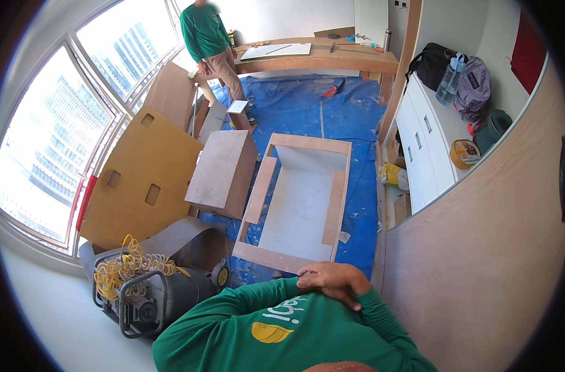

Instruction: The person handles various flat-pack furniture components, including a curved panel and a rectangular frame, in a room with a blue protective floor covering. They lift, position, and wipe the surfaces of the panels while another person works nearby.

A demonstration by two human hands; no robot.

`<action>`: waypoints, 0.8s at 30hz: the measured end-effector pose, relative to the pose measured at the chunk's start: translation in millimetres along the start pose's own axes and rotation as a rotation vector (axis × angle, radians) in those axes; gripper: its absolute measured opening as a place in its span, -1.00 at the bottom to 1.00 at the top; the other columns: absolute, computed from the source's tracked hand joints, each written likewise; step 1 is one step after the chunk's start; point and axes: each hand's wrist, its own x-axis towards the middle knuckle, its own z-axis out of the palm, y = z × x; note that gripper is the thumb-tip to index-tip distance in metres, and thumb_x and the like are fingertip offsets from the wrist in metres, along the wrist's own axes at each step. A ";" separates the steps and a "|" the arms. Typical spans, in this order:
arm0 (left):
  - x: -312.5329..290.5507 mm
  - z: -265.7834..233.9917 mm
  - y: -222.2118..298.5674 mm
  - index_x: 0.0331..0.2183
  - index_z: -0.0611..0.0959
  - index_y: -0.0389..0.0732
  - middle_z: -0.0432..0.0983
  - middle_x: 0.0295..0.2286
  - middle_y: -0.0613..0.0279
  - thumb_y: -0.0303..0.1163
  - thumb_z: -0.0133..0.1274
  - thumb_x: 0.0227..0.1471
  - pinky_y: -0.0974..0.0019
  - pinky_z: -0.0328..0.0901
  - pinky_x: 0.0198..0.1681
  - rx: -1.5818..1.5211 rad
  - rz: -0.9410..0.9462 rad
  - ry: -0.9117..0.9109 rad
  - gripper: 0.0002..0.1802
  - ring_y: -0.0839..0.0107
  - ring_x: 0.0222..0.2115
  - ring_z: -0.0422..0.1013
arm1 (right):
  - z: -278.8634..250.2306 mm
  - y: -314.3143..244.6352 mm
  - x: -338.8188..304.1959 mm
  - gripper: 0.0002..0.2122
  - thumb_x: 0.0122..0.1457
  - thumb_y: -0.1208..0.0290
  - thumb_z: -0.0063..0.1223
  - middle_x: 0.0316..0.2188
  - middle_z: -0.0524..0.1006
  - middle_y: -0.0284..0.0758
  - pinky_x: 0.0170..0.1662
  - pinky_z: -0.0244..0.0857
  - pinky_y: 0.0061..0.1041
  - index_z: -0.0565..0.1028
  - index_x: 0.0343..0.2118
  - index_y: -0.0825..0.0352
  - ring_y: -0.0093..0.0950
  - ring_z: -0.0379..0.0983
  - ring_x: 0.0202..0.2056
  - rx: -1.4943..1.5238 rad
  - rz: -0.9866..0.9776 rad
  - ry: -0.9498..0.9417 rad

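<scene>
Two bare hands meet before the chest in my feed: the right hand (333, 271) lies across the left hand (344, 296), which is partly hidden beneath it. I see no tool or part in either, though how tightly the fingers close I cannot tell. Just beyond them an open wooden carcass (335, 204) with a white inner panel (295, 214) lies on blue sheeting (364, 192). I read this as a pause between handling steps; working on the carcass would call for uncrossing the arms and reaching forward to its near rail (270, 257). Left of it stands a plywood box (223, 170); farther left, a yellow board (131, 204) with cut-outs leans by the windows (53, 149), and a compressor (147, 307) sits near the left sleeve (233, 304). At the far end, a co-worker (205, 37) stands beside a workbench (319, 63).
</scene>
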 end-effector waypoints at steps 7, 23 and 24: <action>-1.3 -21.0 48.5 0.14 0.51 -0.15 0.50 0.07 0.15 0.37 0.26 -0.07 0.21 0.19 0.27 0.080 -0.263 -0.175 -0.04 0.18 0.21 0.29 | -19.7 18.9 -18.6 -0.31 0.24 -0.14 0.08 0.11 0.53 -0.07 0.24 0.21 -0.36 0.43 0.20 0.41 -0.24 0.42 0.15 0.104 -0.020 -0.087; -74.3 -54.9 4.7 0.18 0.42 -0.27 0.45 0.07 -0.03 0.40 0.32 -0.16 0.26 0.20 0.28 0.159 -0.558 0.020 0.14 0.16 0.21 0.30 | -11.1 -31.6 66.9 -0.36 0.22 -0.11 0.10 0.06 0.56 -0.07 0.19 0.26 -0.35 0.50 0.13 0.39 -0.23 0.45 0.10 -0.041 -0.118 -0.021; -72.1 -55.2 4.0 0.18 0.43 -0.27 0.46 0.07 -0.02 0.39 0.31 -0.15 0.25 0.20 0.27 0.216 -0.570 0.037 0.11 0.16 0.21 0.30 | -11.8 -32.5 68.6 -0.36 0.22 -0.11 0.11 0.06 0.56 -0.06 0.19 0.25 -0.34 0.50 0.14 0.39 -0.22 0.45 0.10 -0.093 -0.114 0.000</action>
